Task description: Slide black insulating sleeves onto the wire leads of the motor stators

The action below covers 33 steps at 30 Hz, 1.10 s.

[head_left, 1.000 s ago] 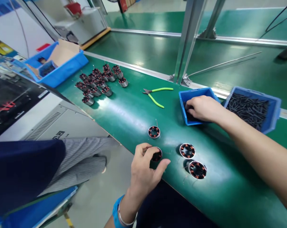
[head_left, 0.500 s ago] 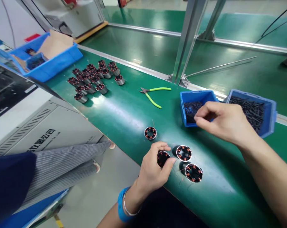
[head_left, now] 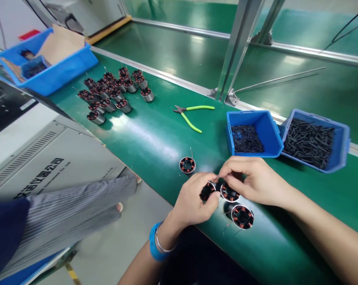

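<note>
My left hand [head_left: 192, 200] is wrapped round a motor stator [head_left: 207, 191], a metal ring with copper coils inside. Thumb and index finger of my right hand [head_left: 252, 178] pinch together at that stator's upper right edge, by a thin wire; what lies between the fingertips is too small to make out. Just under the right hand stands a second stator [head_left: 230, 194], and a third stator [head_left: 242, 217] is nearer my body, with thin wires beside it. Another stator [head_left: 187, 165] sits apart, beyond my left hand, one wire sticking up.
Diagonal cutters [head_left: 193, 114] with green handles lie open on the green table [head_left: 155, 130]. Right of them, a blue bin [head_left: 272, 134] and a paler bin [head_left: 341, 138] hold short black tubes. Several stators [head_left: 116, 93] cluster far left near a large blue crate [head_left: 74, 69]. A metal post [head_left: 236, 47] rises behind.
My right hand has moved from above the blue bin down and left to the stator in my left hand. The left hand keeps its grip. The view has shifted slightly.
</note>
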Available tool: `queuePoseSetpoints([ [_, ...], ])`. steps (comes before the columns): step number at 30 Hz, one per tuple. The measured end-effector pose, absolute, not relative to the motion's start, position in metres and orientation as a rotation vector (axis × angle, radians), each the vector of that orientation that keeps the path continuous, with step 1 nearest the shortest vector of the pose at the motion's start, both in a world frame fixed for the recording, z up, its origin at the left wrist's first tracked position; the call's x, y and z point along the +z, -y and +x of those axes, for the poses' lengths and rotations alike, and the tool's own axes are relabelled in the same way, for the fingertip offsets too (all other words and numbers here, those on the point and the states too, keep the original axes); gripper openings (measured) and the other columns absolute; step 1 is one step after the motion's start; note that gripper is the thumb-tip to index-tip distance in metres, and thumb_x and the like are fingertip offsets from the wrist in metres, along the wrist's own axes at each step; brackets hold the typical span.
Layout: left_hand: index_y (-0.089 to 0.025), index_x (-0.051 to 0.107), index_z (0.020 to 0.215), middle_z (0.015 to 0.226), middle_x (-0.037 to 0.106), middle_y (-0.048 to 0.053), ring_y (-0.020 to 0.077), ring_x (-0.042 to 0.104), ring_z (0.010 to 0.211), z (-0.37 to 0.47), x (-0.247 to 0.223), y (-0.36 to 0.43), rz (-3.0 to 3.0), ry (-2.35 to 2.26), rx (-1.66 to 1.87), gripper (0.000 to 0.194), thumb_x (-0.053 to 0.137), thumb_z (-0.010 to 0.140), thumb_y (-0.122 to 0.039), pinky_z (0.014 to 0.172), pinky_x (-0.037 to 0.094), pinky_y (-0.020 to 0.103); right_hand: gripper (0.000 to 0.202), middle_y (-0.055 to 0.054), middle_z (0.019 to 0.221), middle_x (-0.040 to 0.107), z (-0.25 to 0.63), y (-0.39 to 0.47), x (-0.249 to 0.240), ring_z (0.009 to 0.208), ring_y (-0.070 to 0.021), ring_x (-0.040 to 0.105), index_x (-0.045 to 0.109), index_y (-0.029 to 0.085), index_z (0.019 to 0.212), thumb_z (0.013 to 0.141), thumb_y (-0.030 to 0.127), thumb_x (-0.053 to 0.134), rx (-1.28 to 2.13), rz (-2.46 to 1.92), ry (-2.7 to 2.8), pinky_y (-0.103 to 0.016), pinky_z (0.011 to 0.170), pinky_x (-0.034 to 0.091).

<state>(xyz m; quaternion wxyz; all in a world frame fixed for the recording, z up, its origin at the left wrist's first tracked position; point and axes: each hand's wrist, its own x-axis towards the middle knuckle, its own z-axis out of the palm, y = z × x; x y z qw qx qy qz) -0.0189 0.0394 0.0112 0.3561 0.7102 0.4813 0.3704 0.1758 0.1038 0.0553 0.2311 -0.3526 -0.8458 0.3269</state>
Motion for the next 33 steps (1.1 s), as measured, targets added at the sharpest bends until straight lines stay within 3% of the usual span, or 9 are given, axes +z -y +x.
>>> queuePoseSetpoints([
  [4,-0.018,0.062,0.112,0.103,0.073,0.008,0.0207,0.069,0.097,-0.0197,0.0092,-0.0393,1.822,-1.227,0.968,0.030,0.059,0.082,-0.019,0.089,0.057,0.037,0.014,0.001,0.072,0.067,0.1736,-0.1044,0.0553,0.056,-0.0087,0.057,0.068,0.019,0.084,0.084,0.010,0.057,0.992,-0.996,2.255,-0.021,0.055,0.046],
  [33,-0.013,0.064,0.113,0.105,0.072,0.010,0.0209,0.068,0.098,-0.0203,0.0062,-0.0414,1.871,-1.136,1.012,0.032,0.062,0.081,-0.014,0.091,0.055,0.034,0.016,0.004,0.073,0.067,0.1705,-0.1070,0.0562,0.057,-0.0063,0.055,0.066,0.017,0.093,0.082,0.008,0.058,1.020,-1.006,2.308,-0.020,0.056,0.043],
])
